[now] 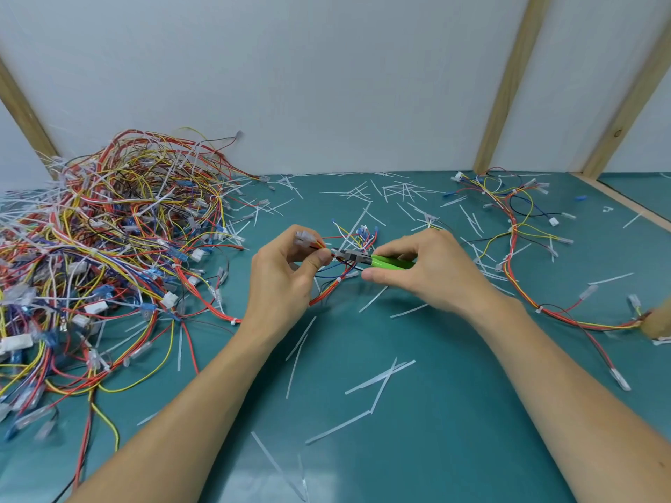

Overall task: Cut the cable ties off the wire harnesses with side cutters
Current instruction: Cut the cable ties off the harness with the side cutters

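Nearest the camera, cut tie strips [379,381] lie scattered on the green mat [454,448] between the two forearms. Past them the left hand [287,274] pinches a harness [332,285] between thumb and fingers, its red, yellow and black wires bunched just above the mat, clear connectors poking out past the fingertips. The right hand [425,270] is curled round the green handles of the cutters [370,259] — the metal nose points left and sits right in the wires beside the left thumb; whether its blades are closed I cannot tell. To the left sprawls a big pile [105,241] of tangled harnesses, to the right a loose harness [523,248] lies spread out — and behind, more strips litter the mat up to the white wall [326,74] with its wooden battens [508,85]
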{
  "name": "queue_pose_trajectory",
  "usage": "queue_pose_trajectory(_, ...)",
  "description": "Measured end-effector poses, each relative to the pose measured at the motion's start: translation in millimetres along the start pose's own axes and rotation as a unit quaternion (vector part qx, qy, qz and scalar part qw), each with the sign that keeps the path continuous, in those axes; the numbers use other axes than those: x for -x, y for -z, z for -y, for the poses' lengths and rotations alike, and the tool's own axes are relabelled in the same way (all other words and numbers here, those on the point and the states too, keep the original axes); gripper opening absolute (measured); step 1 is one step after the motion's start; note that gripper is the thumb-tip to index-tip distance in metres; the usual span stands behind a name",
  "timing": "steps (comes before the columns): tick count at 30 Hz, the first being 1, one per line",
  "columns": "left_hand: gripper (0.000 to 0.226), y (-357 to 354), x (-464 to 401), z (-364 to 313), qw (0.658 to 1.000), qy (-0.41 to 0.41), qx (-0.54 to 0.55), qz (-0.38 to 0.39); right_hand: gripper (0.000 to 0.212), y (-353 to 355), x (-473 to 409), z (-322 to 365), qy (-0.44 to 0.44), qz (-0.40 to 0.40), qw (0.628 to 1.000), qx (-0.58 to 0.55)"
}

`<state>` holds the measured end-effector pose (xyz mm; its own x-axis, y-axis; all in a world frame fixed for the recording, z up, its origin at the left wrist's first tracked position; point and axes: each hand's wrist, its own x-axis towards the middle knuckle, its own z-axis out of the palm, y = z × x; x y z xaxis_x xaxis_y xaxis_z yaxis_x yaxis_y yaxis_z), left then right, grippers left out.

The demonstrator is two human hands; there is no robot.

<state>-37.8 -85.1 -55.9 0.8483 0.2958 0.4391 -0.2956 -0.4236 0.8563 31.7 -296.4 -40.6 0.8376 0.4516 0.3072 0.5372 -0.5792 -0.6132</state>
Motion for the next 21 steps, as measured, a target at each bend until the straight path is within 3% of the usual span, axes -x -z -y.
queue_pose_trajectory(3, 0.013, 0.4, 0.0, 0.8, 1.0, 0.006, 0.01, 0.0, 0.014, 1.1, 2.3, 3.7, 0.003, 0.014, 1.0, -0.011)
queue_pose_trajectory(6, 0.014, 0.1, -0.3, 2.2, 1.0, 0.008, 0.017, -0.001, 0.025, 1.3, 3.1, 6.5, 0.007, 0.03, 1.0, -0.008)
queue_pose_trajectory(10, 0.018, 0.3, -0.6, 3.3, 0.999, 0.012, 0.031, -0.001, 0.016, -1.3, 2.8, 8.5, -0.003, 0.017, 1.0, 0.024)
queue_pose_trajectory(21, 0.011, -0.6, 0.6, 2.5, 0.999, 0.015, 0.043, 0.0, 0.016, -2.2, 3.2, 11.5, -0.004, 0.007, 0.998, 0.055)
